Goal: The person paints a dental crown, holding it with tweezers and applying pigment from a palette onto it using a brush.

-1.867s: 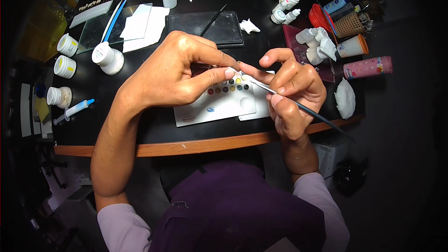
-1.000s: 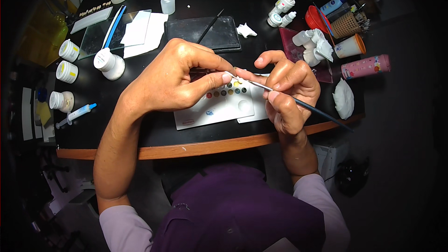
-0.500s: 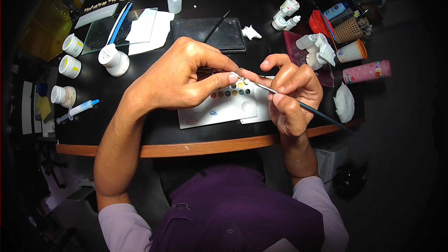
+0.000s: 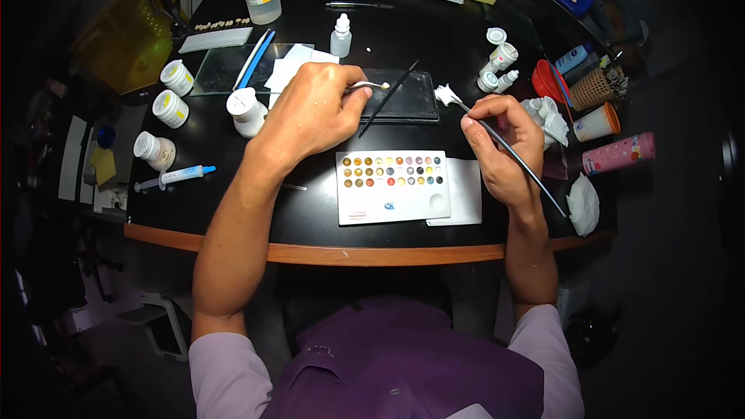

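Here, the biggest thing my camera looks down on is the black tabletop (image 4: 310, 213), edged in brown along the front. Near that edge I have the white palette (image 4: 365, 200), three rows of coloured dots facing up, with a white sheet (image 4: 467, 194) showing past its right side. Farther back lies the dark slab (image 4: 417, 101); the left hand (image 4: 310, 105) hides its left end from me.

I see that hand raised, its grip grasping a thin tool (image 4: 360, 84) that points right, in front of the slab. Well apart from it, the right hand (image 4: 512, 151) has its grip closed around a brush (image 4: 535, 176), whose handle slants to the lower right. A second brush (image 4: 389, 98) lies slantwise across the slab. Next comes a crumpled white tissue (image 4: 445, 94), just right of the slab; the held brush's front end meets it, though I cannot make out the bristles. Smallest of all, a cream piece (image 4: 385, 85) sits at the tool's far end, clear of the fingers.
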Tool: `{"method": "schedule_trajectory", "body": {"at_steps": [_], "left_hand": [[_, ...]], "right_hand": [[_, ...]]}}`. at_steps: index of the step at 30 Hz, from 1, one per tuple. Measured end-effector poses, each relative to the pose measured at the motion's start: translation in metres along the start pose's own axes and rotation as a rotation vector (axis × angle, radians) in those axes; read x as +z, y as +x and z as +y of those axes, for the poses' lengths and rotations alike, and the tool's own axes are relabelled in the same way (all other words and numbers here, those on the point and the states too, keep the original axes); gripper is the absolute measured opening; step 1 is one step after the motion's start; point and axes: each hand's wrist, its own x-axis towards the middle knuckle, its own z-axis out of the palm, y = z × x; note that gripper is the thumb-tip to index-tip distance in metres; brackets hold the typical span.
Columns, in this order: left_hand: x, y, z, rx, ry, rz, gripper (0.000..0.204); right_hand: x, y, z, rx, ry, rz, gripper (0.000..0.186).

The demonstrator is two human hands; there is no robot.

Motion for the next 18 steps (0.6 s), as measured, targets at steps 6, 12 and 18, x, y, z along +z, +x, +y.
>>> {"method": "schedule_trajectory", "body": {"at_steps": [6, 12, 18], "left_hand": [[0.02, -0.004, 0.002, -0.08, 0.028, 0.033, 0.024], [0.026, -0.001, 0.005, -0.027, 0.034, 0.097, 0.022], [0.026, 0.0, -0.001, 0.04, 0.076, 0.113, 0.018]], "right_hand": [[0.004, 0.04, 0.003, -0.081, -0.316, 0.02, 0.007], [0.016, 0.026, 0.027, -0.231, -0.396, 0.027, 0.008], [0.024, 0.03, 0.046, -0.369, -0.412, -0.074, 0.016]]}}
